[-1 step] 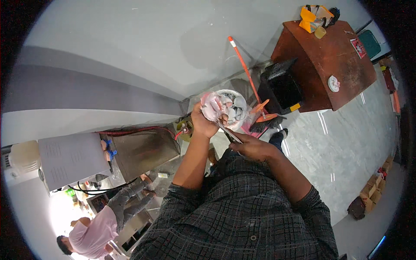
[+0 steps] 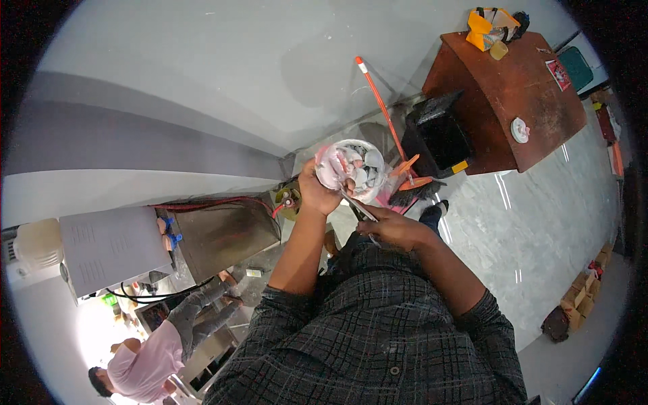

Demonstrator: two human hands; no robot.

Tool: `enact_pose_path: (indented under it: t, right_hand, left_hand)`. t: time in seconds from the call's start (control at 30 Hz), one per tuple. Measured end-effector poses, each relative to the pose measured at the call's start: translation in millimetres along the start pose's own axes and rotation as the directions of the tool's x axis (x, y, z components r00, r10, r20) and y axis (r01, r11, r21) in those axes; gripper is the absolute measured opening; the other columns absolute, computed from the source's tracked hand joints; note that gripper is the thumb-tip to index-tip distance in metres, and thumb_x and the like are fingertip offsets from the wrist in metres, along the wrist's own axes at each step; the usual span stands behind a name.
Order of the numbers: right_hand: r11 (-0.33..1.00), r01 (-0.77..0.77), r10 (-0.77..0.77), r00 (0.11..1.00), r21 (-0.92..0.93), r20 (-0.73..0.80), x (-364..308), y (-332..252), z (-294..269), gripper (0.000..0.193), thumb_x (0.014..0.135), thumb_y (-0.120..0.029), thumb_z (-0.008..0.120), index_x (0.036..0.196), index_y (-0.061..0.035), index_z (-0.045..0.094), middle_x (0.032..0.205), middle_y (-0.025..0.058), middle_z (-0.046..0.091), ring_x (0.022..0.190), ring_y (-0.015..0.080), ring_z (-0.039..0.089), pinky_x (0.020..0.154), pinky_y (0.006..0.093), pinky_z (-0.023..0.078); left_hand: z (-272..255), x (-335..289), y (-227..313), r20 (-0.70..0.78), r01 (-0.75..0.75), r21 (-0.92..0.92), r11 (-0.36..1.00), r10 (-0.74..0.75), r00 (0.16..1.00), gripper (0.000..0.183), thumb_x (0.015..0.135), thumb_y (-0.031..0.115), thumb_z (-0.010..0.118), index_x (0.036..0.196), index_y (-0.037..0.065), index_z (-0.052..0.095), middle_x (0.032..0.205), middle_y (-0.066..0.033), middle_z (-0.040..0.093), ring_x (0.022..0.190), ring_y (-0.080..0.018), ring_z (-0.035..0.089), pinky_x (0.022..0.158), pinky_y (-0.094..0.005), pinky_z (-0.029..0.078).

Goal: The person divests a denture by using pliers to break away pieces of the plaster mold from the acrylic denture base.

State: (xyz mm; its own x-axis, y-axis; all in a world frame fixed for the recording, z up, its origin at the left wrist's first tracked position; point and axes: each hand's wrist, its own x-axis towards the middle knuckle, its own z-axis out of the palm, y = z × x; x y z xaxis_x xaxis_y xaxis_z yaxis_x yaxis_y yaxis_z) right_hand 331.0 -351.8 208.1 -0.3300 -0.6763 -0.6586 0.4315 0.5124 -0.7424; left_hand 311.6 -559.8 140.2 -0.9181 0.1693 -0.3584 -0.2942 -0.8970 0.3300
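My left hand (image 2: pixel 317 194) is closed around a rounded pale-pink and white piece (image 2: pixel 332 167) that looks like moulded plaster; its exact kind is unclear. Below it stands a round white bucket (image 2: pixel 383 165) holding broken white, grey and pink scraps (image 2: pixel 364 177). In my right hand (image 2: pixel 399 231) is a slim metal tool with a flat blade (image 2: pixel 358 207), its handle hidden by the fingers. The blade's tip reaches the near side of the pink piece, beside my left thumb.
An orange-handled broom (image 2: pixel 379 101) leans on the wall by a black bin (image 2: pixel 442 138). At the right is a brown desk (image 2: pixel 493 88) with a yellow bag (image 2: pixel 482 30) and a small white dish (image 2: pixel 518 131). A metal cabinet (image 2: pixel 223 239) and a person in pink (image 2: pixel 145 364) are at the left.
The pink piece has shifted and turned slightly in my left hand, toward the bucket. My right hand and the metal tool have hardly moved.
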Motion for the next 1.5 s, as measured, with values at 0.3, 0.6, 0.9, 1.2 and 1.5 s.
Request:
enact_pose_path:
  t: [0.3,0.6,0.9,1.2,1.5]
  right_hand:
    - [0.979,0.039,-0.038,0.999,0.201,-0.01,1,4,6,0.067,0.088,-0.023,0.061,0.15,-0.019,0.036,0.091,0.0043,0.06,0.086,0.0144,0.053,0.073,0.0293,0.044]
    - [0.988,0.018,-0.009,0.998,0.151,-0.059,17,24,9,0.067,0.082,-0.012,0.064,0.146,-0.013,0.042,0.089,0.0057,0.058,0.078,0.0139,0.054,0.068,0.0292,0.045]
    - [0.988,-0.035,0.022,0.996,-0.151,-0.085,21,24,8,0.049,0.073,-0.018,0.074,0.117,-0.0006,0.061,0.101,0.0194,0.068,0.086,0.0259,0.067,0.074,0.0367,0.052]
    - [0.964,-0.04,0.029,0.999,-0.263,-0.044,23,25,7,0.056,0.072,-0.016,0.078,0.12,0.0022,0.056,0.089,0.0091,0.063,0.063,0.0166,0.059,0.06,0.032,0.05]
    - [0.972,-0.003,0.002,1.0,0.237,0.002,26,35,3,0.036,0.088,-0.006,0.056,0.122,0.0047,0.051,0.093,0.0109,0.065,0.077,0.0159,0.062,0.065,0.0329,0.052]
  left_hand:
    - [6,-2,-5,-0.022,0.089,-0.064,0.994,-0.09,0.996,0.051,0.088,0.047,0.046,0.115,0.005,0.057,0.099,-0.0271,0.062,0.048,-0.0194,0.048,0.038,-0.0256,0.035]
    - [-3,5,-4,-0.105,0.228,-0.084,0.97,-0.236,0.966,0.051,0.091,0.046,0.043,0.114,0.002,0.055,0.098,-0.0293,0.061,0.047,-0.0163,0.044,0.039,-0.0255,0.033]
    - [-6,9,-5,-0.118,0.222,-0.077,0.972,-0.23,0.966,0.05,0.091,0.045,0.041,0.116,0.004,0.054,0.097,-0.0288,0.061,0.047,-0.0175,0.044,0.041,-0.027,0.033]
    - [-10,10,-6,-0.133,0.21,-0.069,0.975,-0.218,0.967,0.048,0.091,0.045,0.039,0.112,0.007,0.058,0.093,-0.0256,0.063,0.047,-0.0176,0.044,0.04,-0.027,0.033]
    - [1,9,-1,-0.085,0.15,0.111,0.982,-0.142,0.986,0.049,0.088,0.048,0.049,0.111,0.006,0.057,0.09,-0.0243,0.064,0.046,-0.0178,0.046,0.036,-0.0262,0.033]
